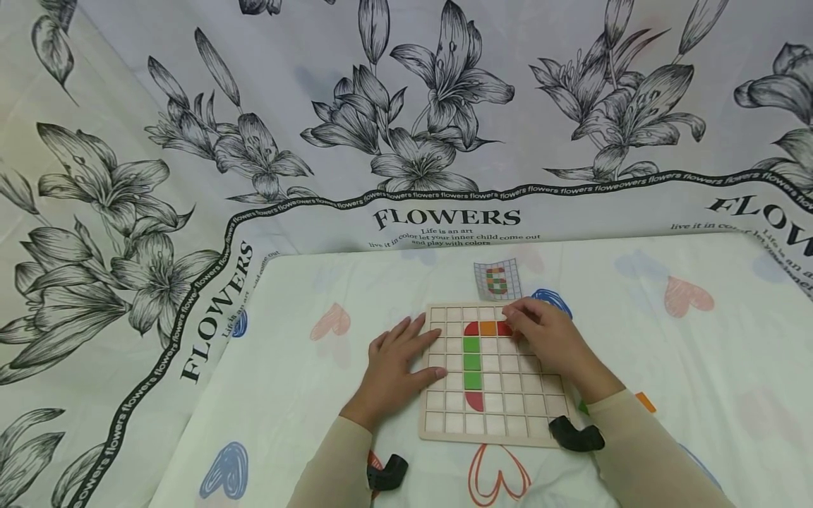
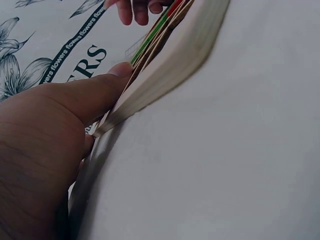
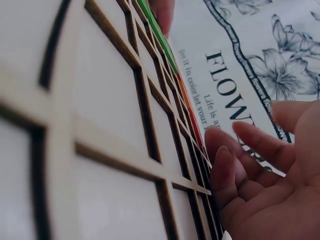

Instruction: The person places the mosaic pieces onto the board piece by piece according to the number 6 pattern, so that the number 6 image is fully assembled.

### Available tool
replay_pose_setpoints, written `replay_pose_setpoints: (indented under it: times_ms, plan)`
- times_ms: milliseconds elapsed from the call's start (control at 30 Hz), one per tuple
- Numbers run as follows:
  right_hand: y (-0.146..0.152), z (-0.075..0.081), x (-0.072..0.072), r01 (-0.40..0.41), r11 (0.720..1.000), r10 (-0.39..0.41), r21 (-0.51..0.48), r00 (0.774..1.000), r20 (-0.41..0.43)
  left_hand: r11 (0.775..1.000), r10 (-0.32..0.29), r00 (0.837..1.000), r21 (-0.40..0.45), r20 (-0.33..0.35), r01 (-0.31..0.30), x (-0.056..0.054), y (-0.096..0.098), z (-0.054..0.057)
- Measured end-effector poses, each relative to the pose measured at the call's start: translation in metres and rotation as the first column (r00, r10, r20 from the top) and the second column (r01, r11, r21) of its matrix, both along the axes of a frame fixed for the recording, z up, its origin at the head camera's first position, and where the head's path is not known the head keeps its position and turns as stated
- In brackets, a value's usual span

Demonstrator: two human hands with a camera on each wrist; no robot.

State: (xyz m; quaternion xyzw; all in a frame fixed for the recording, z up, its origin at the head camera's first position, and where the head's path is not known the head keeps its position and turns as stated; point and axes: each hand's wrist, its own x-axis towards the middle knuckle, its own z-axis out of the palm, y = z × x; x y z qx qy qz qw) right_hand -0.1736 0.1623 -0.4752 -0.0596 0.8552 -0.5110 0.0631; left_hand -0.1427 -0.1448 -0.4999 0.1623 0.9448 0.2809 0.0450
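Observation:
A wooden grid board lies on the table. Along its upper part run a red rounded tile, an orange square tile and another red tile. Three green square tiles go down from the left end to a red quarter-round tile. My left hand rests at the board's left edge, fingers spread, thumb on the rim. My right hand is over the upper right, fingertips at the red tile on the row's end. In the right wrist view its fingers bend loosely with nothing between them.
Behind the board lies a small card with a coloured grid pattern. An orange piece and a green piece show beside the right forearm. Black wrist devices sit at both cuffs. A flower-printed cloth hangs behind the table.

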Motion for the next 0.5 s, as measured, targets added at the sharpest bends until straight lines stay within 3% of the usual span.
replay_pose_setpoints:
  times_ms: [500]
  plan:
    - [0.004, 0.026, 0.008, -0.045, 0.970, 0.029, -0.240, 0.997, -0.068, 1.000, -0.003, 1.000, 0.010, 0.000, 0.003, 0.000, 0.000, 0.001]
